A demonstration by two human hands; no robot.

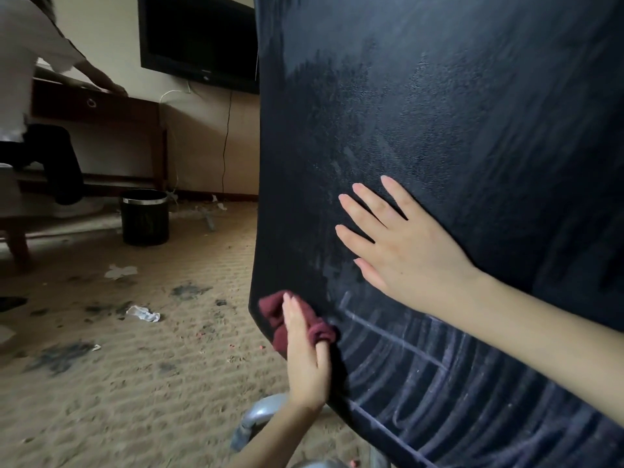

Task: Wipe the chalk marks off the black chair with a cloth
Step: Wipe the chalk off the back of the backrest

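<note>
Black chair [472, 113] fills the right of the view, its broad back panel turned toward the camera. Right hand [401, 244] lies flat on the panel about mid-height, fingers straight and spread wide, holding nothing; likely a brace, so the chair, which appears to sit on a wheeled metal base [260, 413], does not swing or roll away under the rubbing. Left hand [305, 359] is low at the panel's left edge, fingers extended and pressing a bunched dark-red cloth [280, 319] against the surface; one finger seems tucked into a fold of it, perhaps to keep the cloth from slipping. Cloth sits right where the cleaner area meets the remaining chalk marks [439, 376]: pale straight lines and curved smears across the lower part of the panel. Above the right hand the surface shows only a faint grey haze, so the upper panel looks largely done and the bottom band is what is left, by my reading. Background: stained carpet [118, 366] with scraps of paper, a black bin [145, 217], a dark desk [101, 106] with another person [27, 79] at it, a television [199, 38] on the wall.
</note>
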